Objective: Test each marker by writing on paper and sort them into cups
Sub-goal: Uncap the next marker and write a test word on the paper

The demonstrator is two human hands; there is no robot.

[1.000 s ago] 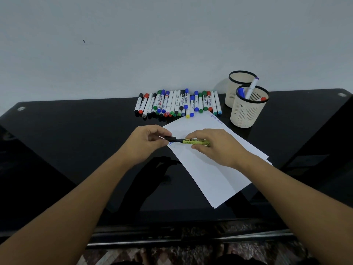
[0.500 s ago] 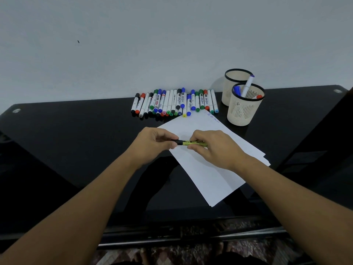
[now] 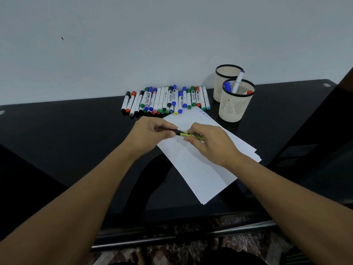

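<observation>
Over the paper [image 3: 200,169], my left hand [image 3: 152,134] pinches the cap and my right hand [image 3: 208,142] grips the yellow marker [image 3: 188,134]; a few markers stand in the near cup [image 3: 236,106]. Behind the paper, a long row [image 3: 164,101] waits, so most remains.

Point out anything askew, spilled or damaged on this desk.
Nothing spilled or damaged. Only the paper stack lies skewed to the table edge, its sheets fanned at the right corner. The marker row is tidy, and both cups stand upright.

Glossy black table [image 3: 57,142], matt white paper [image 3: 200,175], perforated cream plastic cups [image 3: 234,109], smooth plastic markers [image 3: 164,100].
</observation>
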